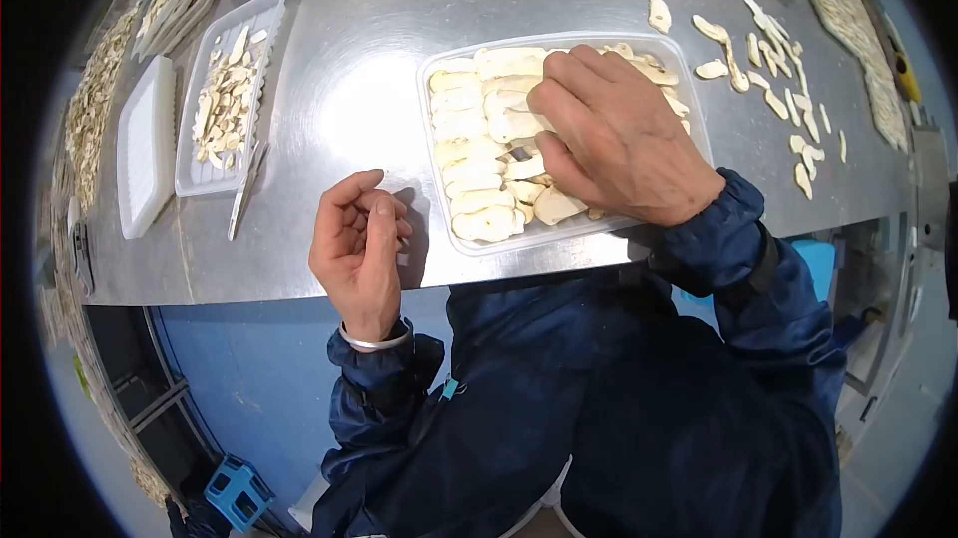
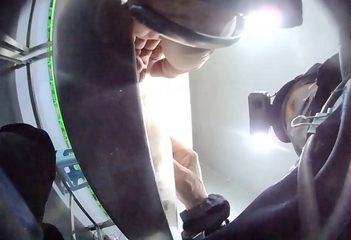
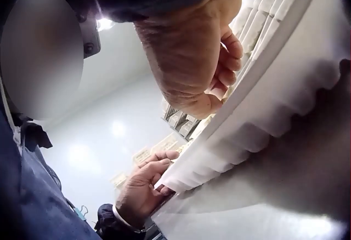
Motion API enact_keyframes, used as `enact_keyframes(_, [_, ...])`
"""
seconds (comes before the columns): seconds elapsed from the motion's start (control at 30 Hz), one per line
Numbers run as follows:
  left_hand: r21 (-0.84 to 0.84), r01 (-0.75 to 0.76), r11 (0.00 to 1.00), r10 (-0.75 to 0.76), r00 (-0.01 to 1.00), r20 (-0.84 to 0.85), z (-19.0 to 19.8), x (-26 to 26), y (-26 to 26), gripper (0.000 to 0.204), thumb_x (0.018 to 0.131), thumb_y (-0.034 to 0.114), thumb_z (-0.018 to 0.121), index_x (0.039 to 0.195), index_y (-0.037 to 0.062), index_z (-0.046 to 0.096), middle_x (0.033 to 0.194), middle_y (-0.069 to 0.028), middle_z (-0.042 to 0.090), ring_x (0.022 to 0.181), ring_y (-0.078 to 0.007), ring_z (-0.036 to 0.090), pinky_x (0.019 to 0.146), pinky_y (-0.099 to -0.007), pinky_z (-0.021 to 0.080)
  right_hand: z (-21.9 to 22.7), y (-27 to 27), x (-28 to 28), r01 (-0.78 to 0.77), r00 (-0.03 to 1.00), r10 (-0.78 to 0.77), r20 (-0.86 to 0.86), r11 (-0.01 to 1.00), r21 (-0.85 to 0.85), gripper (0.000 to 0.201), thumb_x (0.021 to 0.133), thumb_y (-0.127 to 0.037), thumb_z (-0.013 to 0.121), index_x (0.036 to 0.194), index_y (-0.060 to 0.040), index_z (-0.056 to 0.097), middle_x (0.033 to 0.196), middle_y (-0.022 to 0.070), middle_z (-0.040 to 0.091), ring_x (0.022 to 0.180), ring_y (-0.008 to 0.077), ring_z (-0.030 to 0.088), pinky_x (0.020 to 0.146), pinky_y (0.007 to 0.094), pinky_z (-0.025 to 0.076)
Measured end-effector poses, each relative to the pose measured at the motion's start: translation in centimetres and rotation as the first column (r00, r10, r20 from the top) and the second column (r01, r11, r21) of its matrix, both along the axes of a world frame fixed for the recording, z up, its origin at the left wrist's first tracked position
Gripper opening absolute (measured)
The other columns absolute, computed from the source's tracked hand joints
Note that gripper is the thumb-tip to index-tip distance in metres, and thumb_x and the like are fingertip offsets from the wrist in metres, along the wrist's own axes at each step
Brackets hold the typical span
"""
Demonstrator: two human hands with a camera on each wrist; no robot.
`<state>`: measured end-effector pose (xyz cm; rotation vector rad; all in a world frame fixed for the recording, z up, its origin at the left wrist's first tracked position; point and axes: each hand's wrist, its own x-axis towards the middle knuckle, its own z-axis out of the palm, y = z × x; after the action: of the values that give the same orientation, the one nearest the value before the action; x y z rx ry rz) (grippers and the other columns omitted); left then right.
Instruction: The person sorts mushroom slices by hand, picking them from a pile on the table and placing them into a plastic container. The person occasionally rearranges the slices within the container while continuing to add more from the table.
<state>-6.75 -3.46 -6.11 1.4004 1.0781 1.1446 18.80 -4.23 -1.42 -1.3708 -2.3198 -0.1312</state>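
A clear plastic tray [image 1: 447, 67] holds rows of pale slices [image 1: 469, 154] at the middle of the steel table [image 1: 349, 89]. My right hand [image 1: 609, 139] reaches into the tray from the right. Its fingers are curled down among the slices and pinch a pale slice [image 1: 526, 167] near the tray's middle. The right wrist view shows the same curled right hand [image 3: 203, 59] above the tray's rim [image 3: 263, 103]. My left hand [image 1: 357, 244] rests at the table's near edge, just left of the tray, loosely curled and holding nothing.
A second tray [image 1: 225, 89] with slices stands at the far left, with a white tray [image 1: 148, 144] beside it. A knife [image 1: 244, 189] lies next to them. Loose slices [image 1: 768, 69] are scattered at the right. More slices lie along both sides.
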Motion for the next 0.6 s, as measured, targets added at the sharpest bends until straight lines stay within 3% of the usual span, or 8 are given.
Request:
enact_keyframes(0.23, [0.018, -0.004, 1.000, 0.003, 1.000, 0.024, -0.3, 0.2, -0.2, 0.024, 0.097, 0.004, 0.054, 0.119, -0.0042, 0.054, 0.084, -0.0044, 0.058, 0.064, -0.0049, 0.050, 0.056, -0.0167, 0.041, 0.5, -0.6, 0.8, 0.012, 0.999, -0.009, -0.044, 0.998, 0.068, 0.019, 0.072, -0.008, 0.065, 0.086, -0.0002, 0.056, 0.086, 0.0133, 0.053, 0.086, 0.0297, 0.055, 0.078, 0.0391, 0.046])
enact_keyframes(0.33, [0.064, 0.013, 0.998, -0.012, 1.000, -0.012, -0.7, -0.1, -0.1, 0.023, 0.097, 0.003, 0.052, 0.120, -0.0035, 0.054, 0.084, -0.0041, 0.057, 0.065, -0.0048, 0.049, 0.059, -0.0165, 0.040, 2.8, -1.9, 5.7, 0.221, 0.975, -0.212, -0.065, 0.957, 0.188, 0.021, 0.072, -0.008, 0.067, 0.090, -0.0032, 0.058, 0.086, 0.0127, 0.055, 0.085, 0.0320, 0.057, 0.077, 0.0395, 0.046])
enact_keyframes(0.37, [0.043, 0.002, 0.999, -0.002, 1.000, -0.017, -0.6, -0.1, -0.1, 0.023, 0.097, 0.003, 0.052, 0.119, -0.0030, 0.054, 0.083, -0.0041, 0.057, 0.066, -0.0048, 0.049, 0.059, -0.0163, 0.039, 2.8, -2.4, 8.7, 0.346, 0.931, -0.320, -0.175, 0.926, 0.149, 0.021, 0.073, -0.006, 0.067, 0.092, -0.0057, 0.060, 0.087, 0.0131, 0.059, 0.083, 0.0339, 0.059, 0.074, 0.0410, 0.048])
enact_keyframes(0.4, [0.050, 0.013, 0.999, -0.012, 1.000, -0.014, -0.8, -0.3, 0.0, 0.023, 0.098, 0.004, 0.052, 0.119, -0.0025, 0.055, 0.084, -0.0041, 0.057, 0.067, -0.0047, 0.049, 0.058, -0.0163, 0.039, 3.1, -3.1, 11.6, 0.473, 0.880, -0.454, -0.142, 0.867, 0.157, 0.014, 0.077, -0.009, 0.065, 0.090, -0.0043, 0.062, 0.088, 0.0143, 0.062, 0.081, 0.0348, 0.061, 0.071, 0.0430, 0.048])
enact_keyframes(0.43, [0.052, 0.004, 0.999, -0.003, 1.000, -0.028, -0.8, -0.2, 0.0, 0.022, 0.098, 0.004, 0.052, 0.119, -0.0022, 0.055, 0.083, -0.0036, 0.057, 0.066, -0.0045, 0.049, 0.058, -0.0163, 0.038, 3.5, -3.9, 14.6, 0.578, 0.816, -0.576, -0.055, 0.812, 0.078, 0.011, 0.085, -0.008, 0.059, 0.092, 0.0001, 0.063, 0.081, 0.0133, 0.059, 0.071, 0.0288, 0.059, 0.065, 0.0358, 0.047])
enact_keyframes(0.47, [0.053, -0.005, 0.999, 0.008, 0.999, -0.044, -0.8, -0.2, -0.1, 0.022, 0.098, 0.004, 0.052, 0.119, -0.0019, 0.055, 0.082, -0.0032, 0.057, 0.066, -0.0043, 0.049, 0.057, -0.0162, 0.038, 3.0, -4.5, 17.4, 0.671, 0.732, -0.672, 0.111, 0.740, 0.055, 0.015, 0.086, -0.010, 0.057, 0.094, 0.0008, 0.064, 0.083, 0.0139, 0.062, 0.071, 0.0311, 0.060, 0.066, 0.0378, 0.048])
enact_keyframes(0.5, [0.049, -0.009, 0.999, 0.012, 0.999, -0.049, -0.7, -0.2, 0.0, 0.022, 0.097, 0.005, 0.053, 0.118, -0.0020, 0.055, 0.082, -0.0032, 0.058, 0.066, -0.0043, 0.050, 0.057, -0.0162, 0.038, 2.7, -4.9, 19.3, 0.700, 0.711, -0.679, 0.182, 0.707, -0.098, 0.020, 0.085, -0.015, 0.058, 0.095, 0.0013, 0.064, 0.087, 0.0154, 0.064, 0.075, 0.0330, 0.061, 0.068, 0.0401, 0.048])
enact_keyframes(0.6, [0.044, -0.025, 0.999, 0.029, 0.996, -0.081, -0.5, 0.0, 0.1, 0.022, 0.096, 0.007, 0.057, 0.116, -0.0022, 0.056, 0.082, -0.0030, 0.059, 0.065, -0.0043, 0.051, 0.057, -0.0159, 0.038, 1.0, -4.5, 19.9, 0.634, 0.762, -0.644, 0.060, 0.725, -0.269, 0.024, 0.083, -0.018, 0.060, 0.096, 0.0019, 0.064, 0.088, 0.0168, 0.066, 0.076, 0.0335, 0.062, 0.069, 0.0415, 0.048])
